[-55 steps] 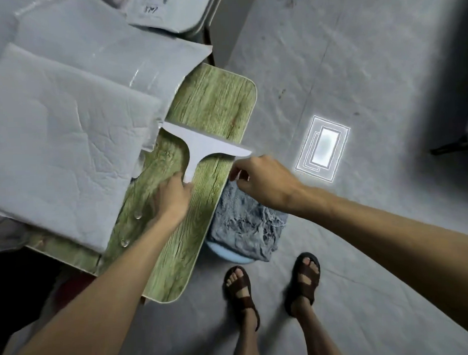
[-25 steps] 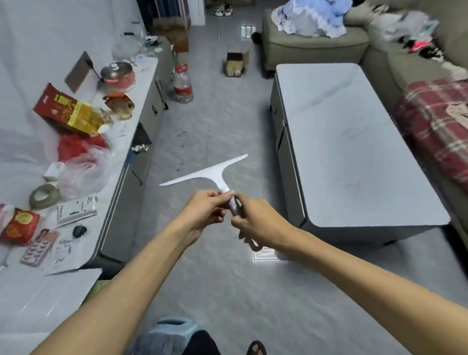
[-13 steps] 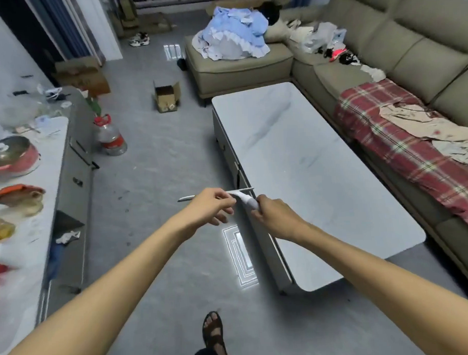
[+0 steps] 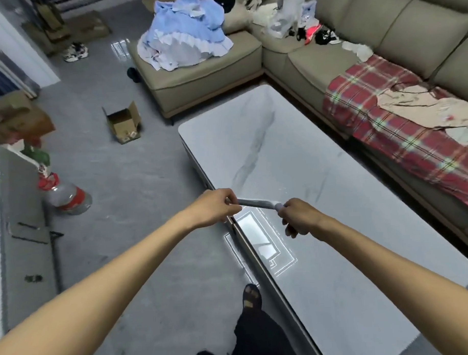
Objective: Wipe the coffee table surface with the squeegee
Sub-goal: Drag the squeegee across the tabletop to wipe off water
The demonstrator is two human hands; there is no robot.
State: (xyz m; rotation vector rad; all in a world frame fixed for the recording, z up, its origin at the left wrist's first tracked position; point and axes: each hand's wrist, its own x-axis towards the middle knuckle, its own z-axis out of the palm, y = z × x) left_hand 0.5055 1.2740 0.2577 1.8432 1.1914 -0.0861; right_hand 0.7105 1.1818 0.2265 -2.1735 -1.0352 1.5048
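Note:
A white squeegee [image 4: 256, 202] hangs in the air between my hands, seen edge-on above the left long edge of the coffee table [image 4: 321, 201]. My left hand [image 4: 215, 208] pinches its blade end. My right hand [image 4: 299, 217] grips the handle end, fingers curled round it. The table has a pale grey marbled top with a bright ceiling-light reflection just below the hands. The squeegee is above the surface, not touching it.
A beige corner sofa [image 4: 329, 54] with a red plaid blanket [image 4: 401, 129] runs along the table's far and right sides. An open cardboard box [image 4: 123, 124] and a large water bottle [image 4: 66, 196] stand on the floor at left. My sandalled foot [image 4: 251, 296] is beside the table edge.
I have stepped closer to the coffee table. Both hands carried the squeegee to the right, from over the floor to above the table's left edge.

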